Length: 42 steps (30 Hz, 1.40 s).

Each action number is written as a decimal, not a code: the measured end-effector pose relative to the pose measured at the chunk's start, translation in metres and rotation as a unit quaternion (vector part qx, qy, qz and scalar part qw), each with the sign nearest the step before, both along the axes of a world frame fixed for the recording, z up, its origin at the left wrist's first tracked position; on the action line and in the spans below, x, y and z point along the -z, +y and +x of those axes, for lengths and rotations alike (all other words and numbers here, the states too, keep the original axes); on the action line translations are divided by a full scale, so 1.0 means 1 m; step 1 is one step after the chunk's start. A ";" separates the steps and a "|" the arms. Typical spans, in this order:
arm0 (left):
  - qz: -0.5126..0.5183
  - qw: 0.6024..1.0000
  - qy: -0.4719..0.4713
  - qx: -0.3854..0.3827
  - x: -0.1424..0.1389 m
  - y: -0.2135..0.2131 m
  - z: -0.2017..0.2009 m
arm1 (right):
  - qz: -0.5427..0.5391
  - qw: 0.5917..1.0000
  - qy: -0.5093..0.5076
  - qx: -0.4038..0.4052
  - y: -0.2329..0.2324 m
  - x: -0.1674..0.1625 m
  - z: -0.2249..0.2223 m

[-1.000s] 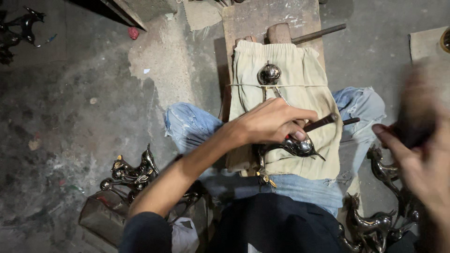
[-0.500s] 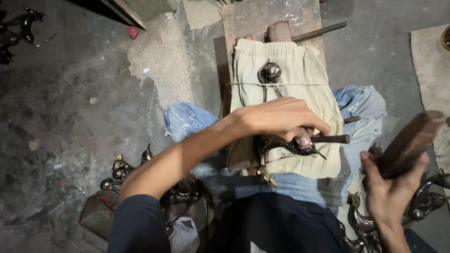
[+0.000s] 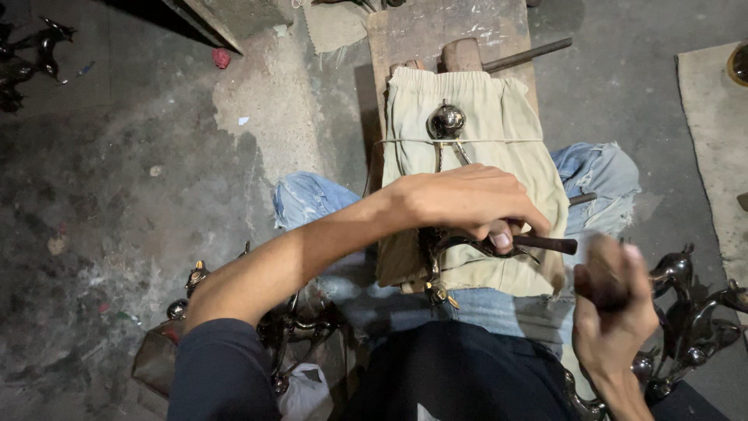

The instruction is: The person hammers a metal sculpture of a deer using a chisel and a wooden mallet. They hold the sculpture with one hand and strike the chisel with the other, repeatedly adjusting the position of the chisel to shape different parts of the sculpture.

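Note:
My left hand (image 3: 467,204) reaches across a beige cloth pad (image 3: 475,171) and grips a thin dark metal punch (image 3: 545,244), its tip on a shiny dark metal figurine (image 3: 448,129) that lies tied to the pad by a string. The figurine has a round polished ball at its far end. My right hand (image 3: 615,312), blurred by motion, holds a dark wooden mallet (image 3: 600,269) right beside the punch's free end. The pad rests on a wooden block (image 3: 452,31) between my knees.
Similar dark metal figurines stand at my left (image 3: 195,277), at my right (image 3: 686,312) and at the far left (image 3: 35,54). A hammer head with a rod handle (image 3: 499,56) lies behind the pad. The floor is rough concrete; a mat (image 3: 713,148) lies at right.
My right hand swung the mallet from the raised right side down and in toward the punch's end. My left hand kept the punch pressed on the figurine, barely shifting.

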<state>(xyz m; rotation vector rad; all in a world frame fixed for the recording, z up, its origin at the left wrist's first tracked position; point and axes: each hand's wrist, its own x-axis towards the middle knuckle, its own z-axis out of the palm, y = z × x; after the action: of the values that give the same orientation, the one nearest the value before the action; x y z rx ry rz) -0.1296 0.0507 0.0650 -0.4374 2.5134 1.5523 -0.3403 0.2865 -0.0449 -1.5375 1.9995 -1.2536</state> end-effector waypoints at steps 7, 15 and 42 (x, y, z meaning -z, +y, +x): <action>-0.010 0.974 0.171 -0.151 0.006 -0.002 0.028 | -0.017 0.996 -0.078 0.027 -0.003 0.006 -0.021; -0.014 0.873 0.287 -0.394 0.040 0.077 0.056 | -0.023 0.998 -0.062 0.000 -0.043 -0.025 -0.039; -0.182 0.811 0.311 -0.462 0.072 0.102 0.057 | 0.098 0.688 0.638 -0.331 -0.164 -0.178 0.028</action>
<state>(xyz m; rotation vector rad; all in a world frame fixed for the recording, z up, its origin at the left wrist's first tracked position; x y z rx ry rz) -0.0727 0.1531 -0.0068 -1.6626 3.3888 1.6173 -0.3125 0.1227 0.1327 -2.9908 1.5543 0.5661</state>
